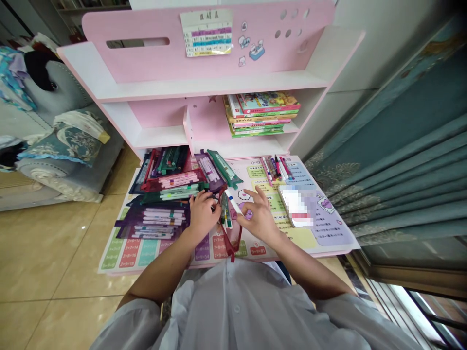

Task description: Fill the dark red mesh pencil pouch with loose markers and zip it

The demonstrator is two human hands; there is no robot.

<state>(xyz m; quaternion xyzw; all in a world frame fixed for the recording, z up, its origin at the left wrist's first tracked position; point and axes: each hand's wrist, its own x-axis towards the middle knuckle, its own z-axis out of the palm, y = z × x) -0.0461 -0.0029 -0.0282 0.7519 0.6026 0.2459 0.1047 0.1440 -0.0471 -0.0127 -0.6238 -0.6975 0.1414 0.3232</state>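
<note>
White marker (233,201) at edge of red pouch (229,247)

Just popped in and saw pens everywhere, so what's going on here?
A person at a desk holds a white pen in the right hand, over a red-edged pouch with pens inside. The left hand is at the pouch's edge. More pouches of pens lie to the left; loose pens lie beyond the phone.

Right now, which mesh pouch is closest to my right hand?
The red-trimmed pouch, between your right hand and left hand. Every other pouch, including the second red one, lies farther left or nearer the shelf unit.
</note>
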